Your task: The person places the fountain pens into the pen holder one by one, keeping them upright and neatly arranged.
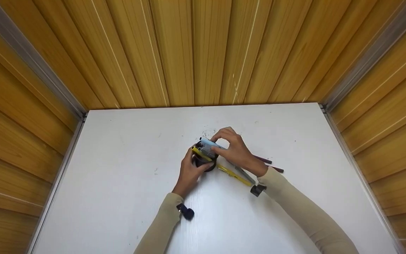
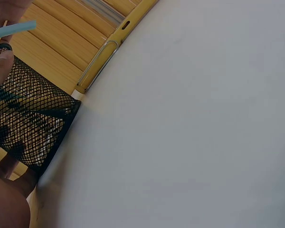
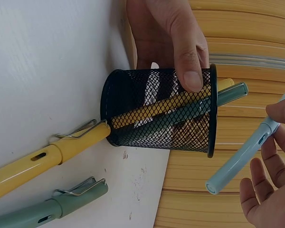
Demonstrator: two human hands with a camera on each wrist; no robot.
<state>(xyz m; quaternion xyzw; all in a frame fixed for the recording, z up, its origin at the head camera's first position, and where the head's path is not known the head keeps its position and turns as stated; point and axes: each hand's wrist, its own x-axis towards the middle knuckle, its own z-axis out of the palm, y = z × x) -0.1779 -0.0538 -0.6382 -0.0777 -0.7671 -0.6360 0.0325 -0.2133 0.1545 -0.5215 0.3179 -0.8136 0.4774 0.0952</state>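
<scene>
A black mesh pen cup (image 3: 180, 137) stands on the white table, and my left hand (image 1: 188, 173) grips it, thumb and fingers around its side. Inside lean a yellow pen (image 3: 225, 84) and a green pen (image 3: 233, 94), their ends sticking out above the rim. Between the thumb and fingers of my right hand (image 1: 236, 150) is a light blue pen (image 3: 237, 164). That pen is tilted and held just above and beside the cup's opening, apart from the rim in the right wrist view.
On the table (image 1: 125, 183), right of the cup, lie another yellow pen (image 3: 28, 166) and another green pen (image 3: 38, 211), both with metal clips. Two dark reddish sticks (image 1: 277, 169) lie partly behind my right wrist. Wood-patterned walls (image 1: 206, 53) enclose the table at the back and sides.
</scene>
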